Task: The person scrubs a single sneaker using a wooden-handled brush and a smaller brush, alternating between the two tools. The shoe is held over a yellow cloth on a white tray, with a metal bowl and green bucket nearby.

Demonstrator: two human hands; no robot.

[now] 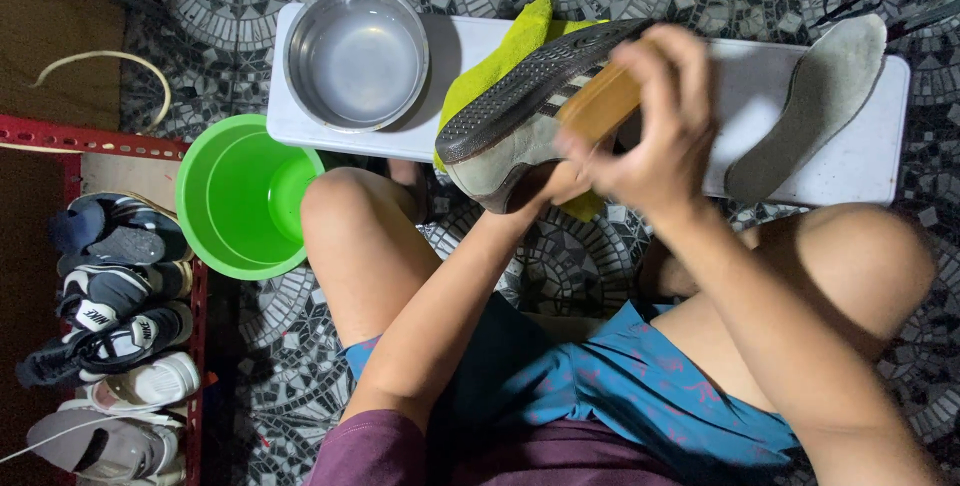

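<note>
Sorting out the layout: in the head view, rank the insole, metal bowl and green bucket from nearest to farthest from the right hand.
From the right hand:
1. Insole, just to its right on the white board.
2. Metal bowl, at the board's left end.
3. Green bucket, on the floor, lower left.

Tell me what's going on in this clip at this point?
A seated person holds a grey shoe sole-up in the left hand, while the right hand presses a wooden brush against its side. Under the shoe, a yellow-green cloth lies on a low white table, which also carries a steel bowl of water and a loose insole. A green bucket stands on the floor beside a red shoe rack.
</note>
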